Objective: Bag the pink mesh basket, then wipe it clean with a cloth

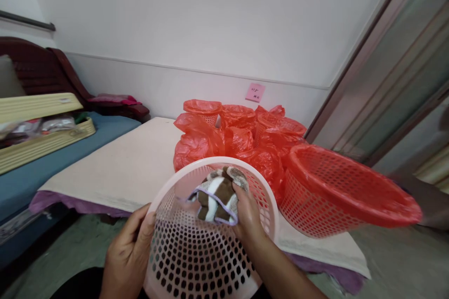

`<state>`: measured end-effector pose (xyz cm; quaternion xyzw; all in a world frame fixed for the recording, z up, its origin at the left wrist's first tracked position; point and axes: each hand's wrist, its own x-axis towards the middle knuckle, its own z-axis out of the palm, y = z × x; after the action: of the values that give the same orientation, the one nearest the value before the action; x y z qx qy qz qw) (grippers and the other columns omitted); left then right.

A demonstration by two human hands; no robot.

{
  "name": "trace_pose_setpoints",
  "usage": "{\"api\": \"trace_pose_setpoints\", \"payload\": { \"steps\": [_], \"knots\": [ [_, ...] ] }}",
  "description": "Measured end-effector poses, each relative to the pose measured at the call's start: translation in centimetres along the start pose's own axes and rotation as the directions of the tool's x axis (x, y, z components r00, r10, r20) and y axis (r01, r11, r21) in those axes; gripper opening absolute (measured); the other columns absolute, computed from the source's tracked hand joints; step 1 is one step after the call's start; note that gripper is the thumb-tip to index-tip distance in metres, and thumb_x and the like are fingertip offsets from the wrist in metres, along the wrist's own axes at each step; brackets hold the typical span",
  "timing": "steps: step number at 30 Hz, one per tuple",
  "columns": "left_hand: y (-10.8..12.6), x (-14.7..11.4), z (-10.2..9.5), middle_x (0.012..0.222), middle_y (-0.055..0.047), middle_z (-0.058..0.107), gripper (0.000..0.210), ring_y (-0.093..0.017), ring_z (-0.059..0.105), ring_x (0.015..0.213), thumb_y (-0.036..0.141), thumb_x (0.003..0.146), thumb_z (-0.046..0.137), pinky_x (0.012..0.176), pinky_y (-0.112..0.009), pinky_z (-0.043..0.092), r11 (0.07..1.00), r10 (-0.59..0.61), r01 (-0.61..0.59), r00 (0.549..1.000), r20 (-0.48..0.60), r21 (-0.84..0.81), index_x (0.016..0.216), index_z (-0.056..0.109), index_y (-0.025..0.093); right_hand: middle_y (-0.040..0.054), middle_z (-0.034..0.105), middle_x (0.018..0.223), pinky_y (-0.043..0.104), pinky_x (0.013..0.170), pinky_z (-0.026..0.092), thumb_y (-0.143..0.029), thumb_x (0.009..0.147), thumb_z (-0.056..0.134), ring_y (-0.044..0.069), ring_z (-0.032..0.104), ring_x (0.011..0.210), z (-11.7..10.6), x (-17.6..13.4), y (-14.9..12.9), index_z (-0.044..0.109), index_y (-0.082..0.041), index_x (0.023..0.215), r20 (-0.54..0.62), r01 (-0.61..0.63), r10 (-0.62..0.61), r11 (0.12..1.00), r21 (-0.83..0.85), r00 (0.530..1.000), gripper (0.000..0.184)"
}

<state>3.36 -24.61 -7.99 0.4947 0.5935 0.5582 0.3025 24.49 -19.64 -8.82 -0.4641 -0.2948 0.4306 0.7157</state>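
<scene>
The right hand is clenching a brown-and-white striped cloth inside the pale pink perforated plastic basket; the left hand is gripping its rim at nine o'clock.

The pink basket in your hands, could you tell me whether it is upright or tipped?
Tipped: the pink basket has its open rim facing away, left hand on its side, right hand pressing a brown-and-white cloth inside.

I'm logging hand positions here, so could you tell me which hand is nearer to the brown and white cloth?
Right. The right hand reaches inside the pink basket and grips the brown and white cloth; the left hand holds the basket's outer wall, apart from the cloth.
</scene>
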Motion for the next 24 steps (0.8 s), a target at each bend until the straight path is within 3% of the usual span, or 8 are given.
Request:
{"api": "trace_pose_setpoints", "payload": {
  "steps": [3,5,7,9,11,12,21,24],
  "knots": [
    [-0.6,0.0,-0.2,0.104,0.000,0.075,0.049,-0.020,0.068,0.098,0.061,0.082,0.056,0.086,-0.023,0.052,1.000,-0.021,0.021,0.999,-0.027,0.021,0.108,0.067,0.022,0.0064,0.073,0.099,0.039,0.084,0.054,-0.029,0.083,0.057,0.023,0.067,0.090,-1.0,0.4,-0.2,0.067,-0.019,0.106,0.139,0.368,-0.341,0.848,-0.382,0.930,0.028],
    [-1.5,0.3,-0.6,0.104,0.000,0.075,0.049,-0.020,0.068,0.097,0.062,0.081,0.057,0.085,-0.023,0.052,0.999,-0.034,0.034,0.999,-0.029,0.015,0.109,0.067,0.023,0.0082,0.070,0.098,0.041,0.084,0.053,-0.017,0.083,0.050,0.024,0.064,0.091,-1.5,0.5,-1.1,0.066,-0.017,0.107,0.354,0.599,-0.498,0.519,-0.610,0.792,0.029],
    [-2.5,1.0,-1.2,0.104,0.002,0.074,0.050,-0.018,0.068,0.096,0.064,0.079,0.058,0.084,-0.022,0.052,0.998,-0.057,0.058,0.998,-0.033,0.028,0.109,0.067,0.025,0.0119,0.069,0.100,0.043,0.086,0.053,-0.006,0.082,0.042,0.025,0.063,0.096,-1.9,0.2,-2.7,0.064,-0.014,0.112,0.566,0.736,-0.538,0.167,-0.656,0.625,0.038],
    [-3.6,1.8,-2.0,0.101,0.004,0.074,0.051,-0.017,0.067,0.094,0.068,0.077,0.057,0.080,-0.020,0.051,0.993,-0.096,0.099,0.994,-0.047,0.071,0.107,0.068,0.027,0.0166,0.067,0.110,0.042,0.091,0.052,-0.001,0.081,0.042,0.026,0.061,0.106,-2.1,-0.6,-4.6,0.059,-0.010,0.121,0.691,0.805,-0.566,-0.080,-0.588,0.449,0.044],
    [-4.4,2.5,-2.8,0.097,0.005,0.074,0.053,-0.017,0.067,0.090,0.071,0.075,0.056,0.075,-0.021,0.051,0.983,-0.141,0.150,0.986,-0.087,0.107,0.106,0.069,0.029,0.0190,0.064,0.117,0.039,0.095,0.051,-0.001,0.082,0.048,0.026,0.059,0.111,-2.5,-1.5,-6.4,0.055,-0.008,0.127,0.721,0.809,-0.616,-0.220,-0.544,0.317,0.046],
    [-4.7,2.8,-3.1,0.094,0.005,0.074,0.054,-0.017,0.066,0.087,0.072,0.074,0.056,0.074,-0.022,0.050,0.979,-0.158,0.170,0.982,-0.108,0.115,0.106,0.069,0.030,0.0192,0.063,0.118,0.039,0.095,0.051,-0.002,0.083,0.050,0.026,0.059,0.111,-2.7,-2.0,-7.1,0.054,-0.007,0.129,0.715,0.801,-0.636,-0.246,-0.546,0.292,0.046],
    [-3.1,1.1,-2.5,0.086,0.006,0.067,0.049,-0.015,0.061,0.082,0.070,0.079,0.054,0.077,-0.022,0.046,0.989,-0.130,0.138,0.982,-0.134,0.056,0.100,0.066,0.028,0.0225,0.053,0.119,0.054,0.088,0.051,-0.010,0.085,0.054,0.035,0.052,0.109,-4.4,-2.9,-6.7,0.062,-0.008,0.114,0.704,0.721,-0.565,-0.254,-0.644,0.430,0.031],
    [-3.3,1.5,-2.4,0.088,0.005,0.069,0.049,-0.015,0.062,0.079,0.070,0.079,0.054,0.074,-0.022,0.048,0.990,-0.121,0.127,0.988,-0.100,0.057,0.102,0.066,0.028,0.0225,0.050,0.125,0.054,0.091,0.051,-0.005,0.079,0.050,0.035,0.052,0.115,-4.6,-2.9,-6.5,0.061,-0.009,0.116,0.674,0.695,-0.517,-0.193,-0.693,0.528,0.039]
  ]
}}
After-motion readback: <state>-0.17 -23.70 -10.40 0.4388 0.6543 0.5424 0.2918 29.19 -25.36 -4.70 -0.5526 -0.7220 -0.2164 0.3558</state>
